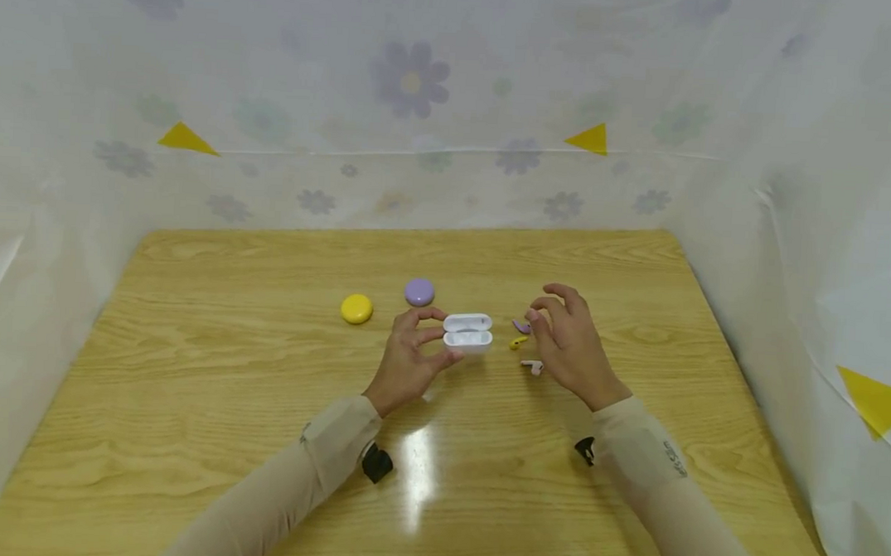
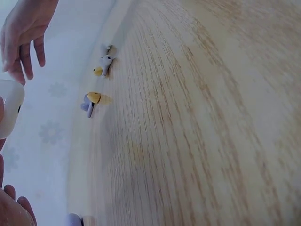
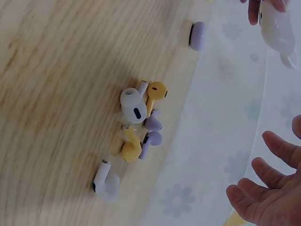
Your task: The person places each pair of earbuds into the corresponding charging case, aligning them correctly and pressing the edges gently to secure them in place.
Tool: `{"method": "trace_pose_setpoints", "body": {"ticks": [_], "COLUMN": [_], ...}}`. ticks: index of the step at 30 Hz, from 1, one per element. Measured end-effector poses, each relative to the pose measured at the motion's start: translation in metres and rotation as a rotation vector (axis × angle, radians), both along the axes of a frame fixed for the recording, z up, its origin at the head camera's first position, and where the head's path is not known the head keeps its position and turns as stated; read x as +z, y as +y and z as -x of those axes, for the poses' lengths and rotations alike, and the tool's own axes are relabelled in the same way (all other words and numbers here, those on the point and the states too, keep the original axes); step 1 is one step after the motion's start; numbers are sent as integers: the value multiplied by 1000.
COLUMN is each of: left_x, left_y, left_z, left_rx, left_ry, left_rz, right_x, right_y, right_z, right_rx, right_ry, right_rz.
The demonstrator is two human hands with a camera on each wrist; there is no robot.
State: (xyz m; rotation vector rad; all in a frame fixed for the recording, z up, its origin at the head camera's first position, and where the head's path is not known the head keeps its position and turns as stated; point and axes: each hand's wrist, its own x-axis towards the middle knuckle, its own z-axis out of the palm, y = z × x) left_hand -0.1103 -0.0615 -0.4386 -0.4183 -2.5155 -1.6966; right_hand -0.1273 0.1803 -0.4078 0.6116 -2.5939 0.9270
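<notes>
A white earbud case (image 1: 468, 339) with its lid flipped up is held between the thumb and fingers of my left hand (image 1: 409, 358), above the table. To its right hovers my right hand (image 1: 575, 348), fingers loosely bent and nothing in them. Near that hand, loose earbuds lie on the wood: purple (image 1: 521, 326), yellow (image 1: 517, 343) and white (image 1: 534, 367). The right wrist view shows a pair of each colour. One white earbud (image 3: 133, 106) lies among the yellow and purple ones, while another white earbud (image 3: 107, 182) lies a little apart.
Left of the white case, a round purple case (image 1: 419, 292) and a round yellow case (image 1: 357, 309) sit closed on the wooden table (image 1: 210, 367). Flower-patterned white sheeting (image 1: 464, 188) encloses the back and sides, with yellow tape pieces (image 1: 589, 140) on it.
</notes>
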Motion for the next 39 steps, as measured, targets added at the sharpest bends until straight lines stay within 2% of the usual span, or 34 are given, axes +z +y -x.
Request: {"method": "trace_pose_setpoints", "body": {"ticks": [5,8,16,19,26,31,39], "left_x": [-1,-1,0,0,-1,-2,-2], "left_y": [0,0,1,1,1,1,2], "left_z": [0,-1,-1,-1,0,-1,-1], "left_rx": [-3,-3,-4,-2,-5,-7,-4], "left_ry": [17,20,5,3,1,-7,-9], "left_rz": [6,7,6,0,-5,-15,8], "right_x": [-9,-13,-26,-34,-47,-49,-50], "right_y": [5,8,20,24,26,26,25], "right_z": [-2,-4,-15,-19,-24,-26,-28], "right_rx": [-41,-80,-160,-173,-165,-146,-146], "right_ry": [57,44,-181,-224,-258,-280,-315], "right_rz": [-31,-62,-182,-209,-243,-240,-306]}}
